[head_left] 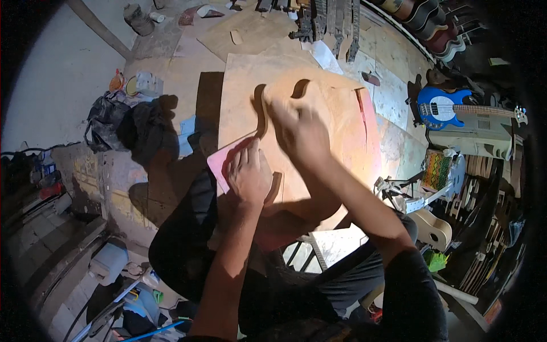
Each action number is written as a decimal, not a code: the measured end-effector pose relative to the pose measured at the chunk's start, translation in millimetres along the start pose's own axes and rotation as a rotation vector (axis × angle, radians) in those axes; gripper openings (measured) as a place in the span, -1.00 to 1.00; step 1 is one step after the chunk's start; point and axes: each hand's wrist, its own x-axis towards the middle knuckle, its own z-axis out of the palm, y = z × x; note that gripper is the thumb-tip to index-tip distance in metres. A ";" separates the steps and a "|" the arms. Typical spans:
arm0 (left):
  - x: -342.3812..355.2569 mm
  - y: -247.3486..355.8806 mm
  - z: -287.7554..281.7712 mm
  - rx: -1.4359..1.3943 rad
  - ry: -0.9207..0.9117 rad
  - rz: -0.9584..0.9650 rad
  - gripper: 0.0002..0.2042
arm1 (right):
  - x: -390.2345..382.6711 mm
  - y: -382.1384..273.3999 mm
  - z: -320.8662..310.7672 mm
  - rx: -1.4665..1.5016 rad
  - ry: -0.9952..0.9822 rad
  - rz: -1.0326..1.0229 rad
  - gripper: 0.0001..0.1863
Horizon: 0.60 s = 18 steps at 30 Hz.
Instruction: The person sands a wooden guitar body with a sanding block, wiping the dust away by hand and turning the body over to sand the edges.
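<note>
A pale, unfinished wooden guitar body (319, 114) lies flat across the person's lap on a larger plywood sheet (239, 91). Its surface is bare and smooth, with curved cutaway horns at the far end and a rounded outline.

The left hand (249, 174) presses down on the near edge of the body, its grip closed over a pink sanding sheet (219, 159) that sticks out to the left of the fingers.

The right hand (299, 128) rests just beyond the left grip, fingers curled on the wood near the cutaway; whether it holds anything cannot be told.

A blue electric bass (441, 108) stands well to the right.
</note>
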 end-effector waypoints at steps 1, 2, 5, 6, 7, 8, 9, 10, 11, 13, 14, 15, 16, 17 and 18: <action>1.0 1.4 0.4 -0.002 -0.002 0.012 -0.71 | 27.7 5.4 -2.4 -0.012 -0.081 0.105 -0.36; 3.2 -1.6 1.3 0.009 -0.011 0.016 -0.72 | 55.4 12.9 4.7 -0.009 -0.094 0.153 -0.36; -1.7 -11.0 -0.3 -0.037 0.056 0.001 -0.72 | 28.5 -9.5 -4.0 -0.011 -0.191 0.106 -0.37; -1.7 -10.0 2.7 -0.033 0.024 -0.015 -0.73 | -5.9 -6.5 -1.4 0.045 -0.128 -0.029 -0.35; -4.0 -12.1 3.7 -0.019 -0.009 -0.036 -0.73 | -39.0 -14.8 -6.4 0.037 -0.238 -0.064 -0.33; -4.6 -11.6 2.3 -0.003 -0.042 -0.055 -0.73 | -54.5 -26.7 -17.2 0.096 -0.240 -0.143 -0.24; -3.5 -12.0 1.6 -0.027 -0.014 -0.044 -0.73 | -56.3 -28.0 -21.5 0.094 -0.275 -0.154 -0.26; -2.2 -12.9 0.9 -0.049 0.014 -0.034 -0.73 | -43.1 -24.6 -10.8 0.086 -0.189 -0.145 -0.29; -0.2 -7.9 2.0 -0.087 0.034 -0.008 -0.74 | -19.0 -17.4 -1.4 0.061 -0.101 -0.121 -0.32; -1.9 -2.7 1.4 -0.055 0.010 0.000 -0.72 | 37.1 -5.9 9.0 -0.010 -0.054 -0.013 -0.35; -0.4 -4.9 2.0 -0.058 0.015 0.006 -0.71 | 62.1 0.9 17.0 -0.036 -0.151 0.078 -0.32; 0.9 -5.9 3.0 -0.063 0.021 0.012 -0.71 | 75.9 4.5 19.9 -0.063 -0.248 0.170 -0.29; -1.3 -2.1 4.6 -0.068 0.006 -0.013 -0.70 | 63.2 3.0 14.9 -0.033 -0.211 0.109 -0.27; -4.3 -10.4 2.6 -0.061 0.008 -0.033 -0.71 | 38.2 -16.5 11.7 0.020 -0.185 0.034 -0.25; -5.5 -14.1 2.8 -0.062 0.009 -0.048 -0.72 | 11.8 -30.3 4.0 0.065 -0.155 -0.037 -0.24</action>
